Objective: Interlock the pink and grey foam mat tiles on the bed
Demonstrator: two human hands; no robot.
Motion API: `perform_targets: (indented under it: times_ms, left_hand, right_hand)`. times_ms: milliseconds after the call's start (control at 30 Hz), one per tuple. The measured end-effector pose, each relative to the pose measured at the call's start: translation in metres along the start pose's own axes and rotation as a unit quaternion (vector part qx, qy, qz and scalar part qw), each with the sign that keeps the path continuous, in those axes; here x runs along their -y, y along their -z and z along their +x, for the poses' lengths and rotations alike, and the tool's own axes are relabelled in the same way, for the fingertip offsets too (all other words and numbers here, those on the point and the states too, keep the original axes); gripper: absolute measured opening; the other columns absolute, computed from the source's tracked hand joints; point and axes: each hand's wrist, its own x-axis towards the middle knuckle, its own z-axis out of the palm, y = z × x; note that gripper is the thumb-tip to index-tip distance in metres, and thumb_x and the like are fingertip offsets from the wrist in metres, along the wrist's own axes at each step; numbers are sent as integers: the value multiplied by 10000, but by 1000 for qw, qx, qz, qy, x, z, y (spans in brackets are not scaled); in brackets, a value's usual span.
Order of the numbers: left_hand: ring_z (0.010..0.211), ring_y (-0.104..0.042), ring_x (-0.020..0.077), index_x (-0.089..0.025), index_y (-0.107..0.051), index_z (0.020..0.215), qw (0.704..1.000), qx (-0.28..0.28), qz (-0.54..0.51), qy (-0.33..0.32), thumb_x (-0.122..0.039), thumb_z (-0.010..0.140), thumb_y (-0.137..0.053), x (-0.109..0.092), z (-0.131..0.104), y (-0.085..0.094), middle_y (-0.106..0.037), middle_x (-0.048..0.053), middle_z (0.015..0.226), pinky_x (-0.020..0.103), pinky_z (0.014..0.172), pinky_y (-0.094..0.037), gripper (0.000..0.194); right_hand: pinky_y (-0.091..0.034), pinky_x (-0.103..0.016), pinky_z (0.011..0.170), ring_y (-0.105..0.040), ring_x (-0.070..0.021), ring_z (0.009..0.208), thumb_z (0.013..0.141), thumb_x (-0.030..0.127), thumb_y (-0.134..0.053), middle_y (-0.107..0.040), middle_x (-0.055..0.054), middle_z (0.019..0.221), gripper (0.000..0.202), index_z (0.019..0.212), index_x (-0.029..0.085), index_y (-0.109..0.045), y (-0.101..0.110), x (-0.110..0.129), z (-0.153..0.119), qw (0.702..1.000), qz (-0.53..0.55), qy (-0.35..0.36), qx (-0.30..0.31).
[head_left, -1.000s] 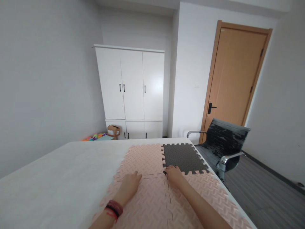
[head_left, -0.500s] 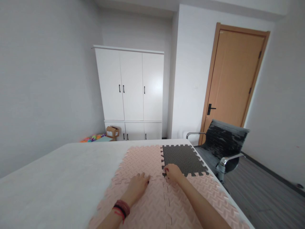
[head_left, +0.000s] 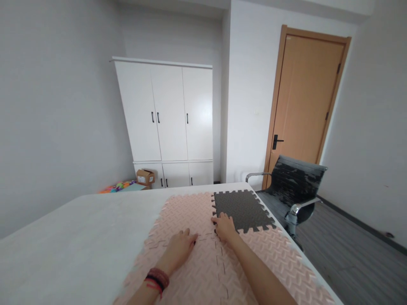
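Observation:
Pink foam mat tiles point(head_left: 190, 212) with a raised tread pattern lie joined on the table. At the far right corner of them is a dark grey foam mat tile point(head_left: 243, 207) with toothed edges. My right hand point(head_left: 225, 228) rests on the grey tile's near left corner, fingers stretched out over the seam with the pink tile. Its fingertips touch the left teeth, some of which are covered by the hand. My left hand point(head_left: 181, 248) lies flat on the pink tiles, near a cross seam, holding nothing. A dark red bracelet point(head_left: 158, 277) circles the left wrist.
The white table point(head_left: 79, 233) extends to the left of the mats. A black office chair point(head_left: 292, 186) stands past its right edge. Behind are a white cabinet point(head_left: 168, 114), a cardboard box point(head_left: 145, 176) and a wooden door point(head_left: 308, 101).
My right hand's fingers have spread from a more curled pose and shifted slightly up along the grey tile's left edge. My left hand stays on the pink tiles. The view has turned slightly right.

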Motion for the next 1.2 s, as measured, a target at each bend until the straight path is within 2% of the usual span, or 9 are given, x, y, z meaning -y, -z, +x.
perform_targets:
  times_ms: [167, 333, 500, 633, 767, 900, 1000, 1100, 1200]
  left_hand:
    - [926, -614, 265, -312, -574, 1147, 1000, -3, -3, 5, -242, 842, -328, 0, -1, -2, -629, 101, 1057, 421, 777, -480, 398]
    - [939, -607, 266, -303, -575, 1140, 1000, -13, -9, 11, -237, 848, -336, 1, -2, -4, -626, 105, 1071, 435, 791, -478, 383]
    - [935, -590, 249, -283, -589, 1112, 999, -12, -26, 22, -258, 866, -311, 1, -5, -7, -615, 100, 1042, 406, 779, -466, 372]
    - [934, -564, 256, -246, -610, 1061, 999, -12, -41, 17, -283, 877, -285, 3, -6, -13, -595, 115, 1017, 418, 795, -444, 376]
    - [932, -548, 269, -228, -598, 1073, 999, -14, -42, 8, -284, 879, -279, 6, -6, -16, -583, 112, 1014, 432, 787, -435, 377]
    - [910, -557, 269, -230, -604, 1051, 999, -15, -33, -3, -277, 873, -283, 7, -6, -12, -589, 115, 997, 428, 767, -438, 370]
    - [894, -570, 270, -224, -616, 1007, 999, -15, -27, -8, -279, 853, -325, 8, -4, -9, -598, 113, 986, 428, 755, -446, 334]
    - [889, -583, 268, -215, -627, 971, 1000, -10, -24, -8, -288, 839, -350, 9, -1, -8, -608, 111, 978, 423, 754, -456, 315]
    - [892, -592, 278, -221, -629, 978, 1000, 0, -22, -3, -298, 825, -372, 8, 2, -9, -617, 113, 987, 434, 754, -467, 309]
  right_hand:
    - [-359, -368, 868, -494, -235, 1072, 861, 175, -405, -563, -113, 1137, 432, 1282, 246, -471, -2, 2, -5, 1000, -16, -6, -24]
    - [-379, -367, 864, -499, -242, 1072, 836, 134, -424, -577, -117, 1135, 409, 1228, 200, -519, -6, 8, -2, 999, -41, 6, -25]
    - [-400, -401, 848, -500, -258, 1068, 843, 91, -367, -572, -163, 1132, 404, 1204, 139, -541, -3, 16, 2, 997, -70, 17, -6]
    - [-424, -351, 790, -503, -250, 1062, 833, 122, -401, -554, -148, 1136, 349, 1103, 187, -612, 1, 12, 7, 996, -79, 24, 29]
    - [-429, -317, 760, -508, -238, 1067, 820, 146, -423, -550, -121, 1131, 356, 1090, 241, -634, 4, 2, 16, 995, -67, 37, 64]
    - [-432, -333, 755, -525, -248, 1061, 765, 132, -468, -569, -110, 1148, 362, 1045, 251, -664, 10, -4, 24, 994, -54, 50, 84]
    - [-419, -385, 818, -520, -261, 1091, 761, 138, -463, -552, -98, 1245, 323, 985, 226, -679, 15, -3, 30, 994, -45, 68, 73]
    - [-365, -421, 921, -459, -254, 1189, 827, 173, -395, -493, -100, 1347, 346, 1086, 200, -622, 13, 2, 38, 996, -30, 79, 40]
    - [-358, -396, 949, -446, -224, 1222, 859, 266, -392, -511, -110, 1338, 387, 1214, 188, -525, 4, 6, 44, 996, -3, 83, 31]
